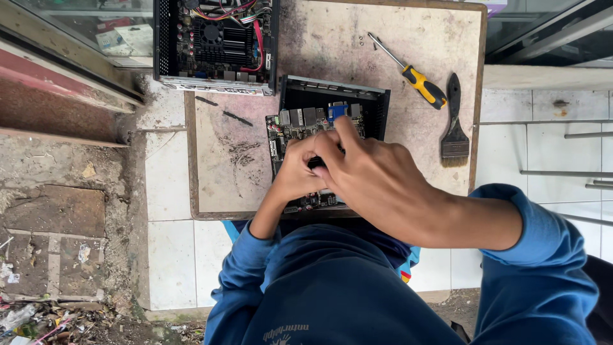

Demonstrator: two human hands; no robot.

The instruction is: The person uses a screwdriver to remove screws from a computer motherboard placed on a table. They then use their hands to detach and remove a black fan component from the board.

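A small circuit board (295, 131) is seen lying on a worn, stained work board (332, 45), its far edge with the blue connector (337, 110) tucked just inside the open black metal case (333, 96) at twelve o'clock from the hands. Both hands are laid over the near half of the circuit board. The left hand (297, 172) is curled, its fingers bent down onto the board surface; the right hand (373, 179) is laid across it from four o'clock, with one finger extended toward the blue connector. Whether anything is pinched between the fingers cannot be told, since the contact area is covered by the hands themselves; a dark part is glimpsed between them but is not identifiable. The circuit board's long axis is judged to run from six to twelve o'clock, toward the case, and the two hands are found about equally near to it, both touching it. At two o'clock from the hands, a screwdriver (408, 70) with a yellow and black handle is noted, lying diagonally, and just beside it a black-handled brush (454, 121), bristles toward six o'clock; neither is touched. A second open case (214, 41) with a fan and coloured wiring is recorded at eleven o'clock, well apart from the hands.
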